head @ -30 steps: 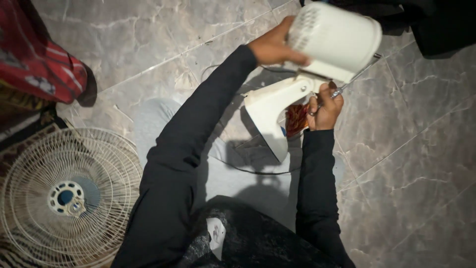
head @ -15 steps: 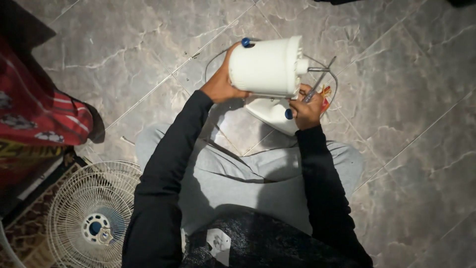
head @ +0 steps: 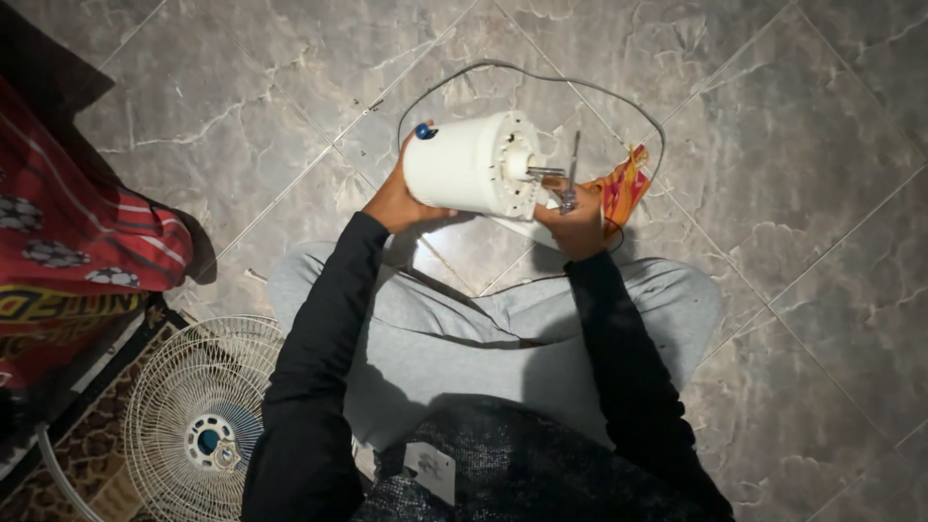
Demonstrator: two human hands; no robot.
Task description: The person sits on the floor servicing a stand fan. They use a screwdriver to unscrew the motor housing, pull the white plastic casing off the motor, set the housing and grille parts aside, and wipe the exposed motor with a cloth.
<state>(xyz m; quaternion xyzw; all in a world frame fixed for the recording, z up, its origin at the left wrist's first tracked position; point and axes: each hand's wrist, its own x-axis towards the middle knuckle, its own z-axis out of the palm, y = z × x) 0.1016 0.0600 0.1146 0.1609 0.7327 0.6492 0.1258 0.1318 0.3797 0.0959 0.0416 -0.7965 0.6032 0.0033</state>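
The person is sitting cross-legged on the grey marble-tiled floor [head: 773, 116], holding a white fan motor housing [head: 464, 166] above the lap, lying on its side with the metal shaft [head: 543, 172] pointing to the person's right. The left hand [head: 394, 198] is cupping the rear of the housing, fingers wrapped around it near a small blue knob [head: 422, 130]. The right hand [head: 578, 227] is closing around a slim metal tool [head: 570, 179] just beside the shaft; an orange-red wrapper [head: 622, 186] is lying behind it. A thin power cord [head: 541, 77] is looping across the floor. The housing looks rigid, smooth and fairly heavy, so gripping around its drum seems safest. A wire fan grille [head: 198, 416] is lying by the floor's lower left edge, near a red patterned cloth [head: 87, 232].
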